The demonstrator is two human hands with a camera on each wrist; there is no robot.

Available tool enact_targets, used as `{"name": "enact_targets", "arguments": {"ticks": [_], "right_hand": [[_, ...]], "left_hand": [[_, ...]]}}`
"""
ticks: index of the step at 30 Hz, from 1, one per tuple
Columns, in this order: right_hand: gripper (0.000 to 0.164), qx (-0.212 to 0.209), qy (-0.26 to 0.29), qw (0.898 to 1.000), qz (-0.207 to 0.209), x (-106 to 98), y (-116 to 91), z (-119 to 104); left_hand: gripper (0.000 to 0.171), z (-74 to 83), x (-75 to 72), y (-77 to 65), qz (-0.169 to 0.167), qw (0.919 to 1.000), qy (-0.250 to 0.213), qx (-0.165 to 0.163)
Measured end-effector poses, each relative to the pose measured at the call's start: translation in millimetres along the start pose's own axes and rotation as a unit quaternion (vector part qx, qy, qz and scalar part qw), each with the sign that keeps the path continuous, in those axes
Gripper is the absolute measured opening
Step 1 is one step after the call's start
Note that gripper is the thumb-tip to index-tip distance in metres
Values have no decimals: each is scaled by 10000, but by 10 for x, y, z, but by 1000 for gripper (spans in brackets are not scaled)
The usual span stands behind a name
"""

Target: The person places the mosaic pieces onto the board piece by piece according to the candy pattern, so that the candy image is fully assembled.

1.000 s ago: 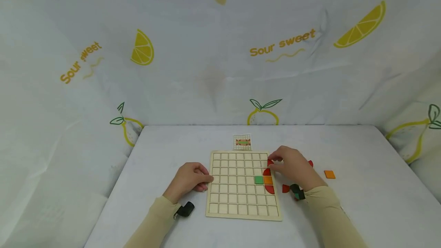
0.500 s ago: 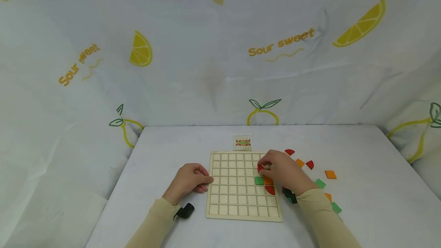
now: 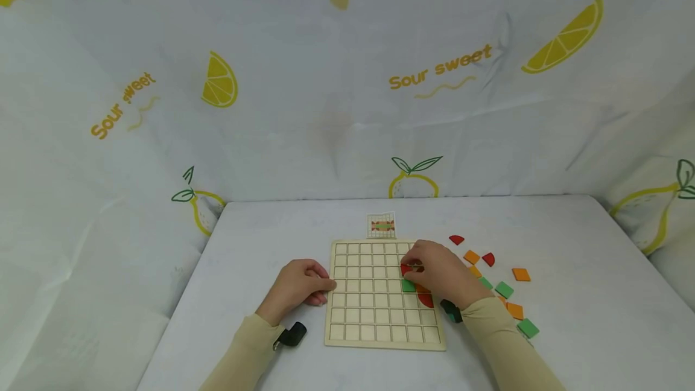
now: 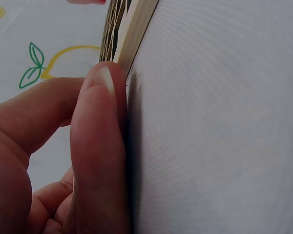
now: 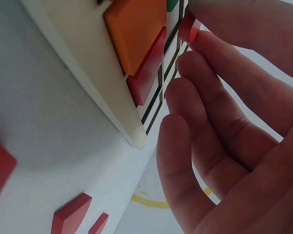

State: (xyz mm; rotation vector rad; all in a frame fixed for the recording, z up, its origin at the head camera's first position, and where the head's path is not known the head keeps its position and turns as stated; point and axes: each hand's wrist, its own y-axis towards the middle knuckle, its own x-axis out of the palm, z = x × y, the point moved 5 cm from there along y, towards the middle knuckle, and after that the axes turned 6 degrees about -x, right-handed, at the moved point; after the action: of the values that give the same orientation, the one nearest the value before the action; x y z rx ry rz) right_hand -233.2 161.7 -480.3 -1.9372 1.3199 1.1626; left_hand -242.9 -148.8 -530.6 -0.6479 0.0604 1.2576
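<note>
The wooden grid board (image 3: 367, 300) lies flat on the white table. My right hand (image 3: 437, 267) is over its right side, pinching a red quarter-circle piece (image 5: 189, 28) between thumb and index finger. That piece is close over the cell behind the green square (image 3: 408, 285). Beside the green square, an orange square (image 5: 136, 36) sits in the rightmost column, between two red quarter-circle pieces; the front one (image 3: 426, 300) shows in the head view, and my hand hides the rear one (image 5: 149, 68) there. My left hand (image 3: 297, 285) rests at the board's left edge, its thumb touching the edge.
A small pattern card (image 3: 382, 225) lies behind the board. To the right are loose pieces: orange squares (image 3: 521, 274), green squares (image 3: 528, 327) and red quarter circles (image 3: 456, 239). A lemon-print curtain (image 3: 326, 107) stands behind the table.
My right hand has moved left from the board's right edge with the red quarter-circle piece, slightly toward me, uncovering loose pieces at the right. My left hand has stayed in place.
</note>
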Motion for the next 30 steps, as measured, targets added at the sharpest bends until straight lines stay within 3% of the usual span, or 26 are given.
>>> {"name": "enact_targets", "arguments": {"ticks": [30], "right_hand": [[5, -31, -131, 9999, -52, 8, 19, 32]], "left_hand": [[30, 5, 2, 12, -26, 10000, -42, -25]]}}
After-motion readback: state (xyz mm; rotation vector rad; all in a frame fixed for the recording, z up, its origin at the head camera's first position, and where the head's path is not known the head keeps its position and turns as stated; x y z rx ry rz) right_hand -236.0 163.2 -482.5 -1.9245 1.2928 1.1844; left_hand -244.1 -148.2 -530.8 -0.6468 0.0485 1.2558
